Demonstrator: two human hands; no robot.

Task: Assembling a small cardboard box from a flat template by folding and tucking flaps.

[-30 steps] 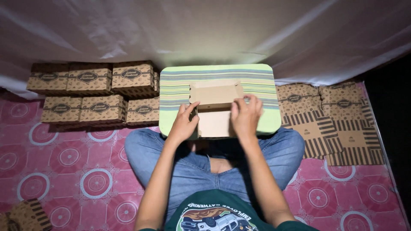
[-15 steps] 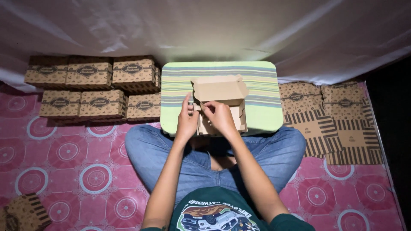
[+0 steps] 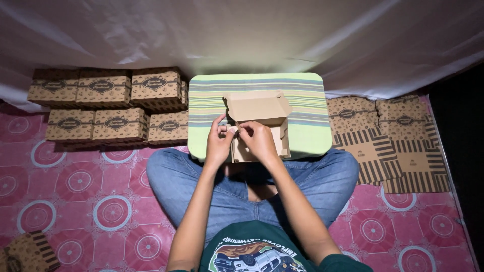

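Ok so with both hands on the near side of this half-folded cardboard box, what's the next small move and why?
Probably press the near side flap inward. The cardboard box sits on the striped board with its lid standing open, and the left hand and right hand pinch together at its front-left corner, so that wall looks unfinished.

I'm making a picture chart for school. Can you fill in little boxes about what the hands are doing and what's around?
Left hand: pinching a side flap of the half-folded cardboard box
Right hand: gripping the same flap
Surface: striped green lap table
To the left: finished printed boxes, stacked
To the right: flat unfolded box sheets
Floor: pink patterned mat
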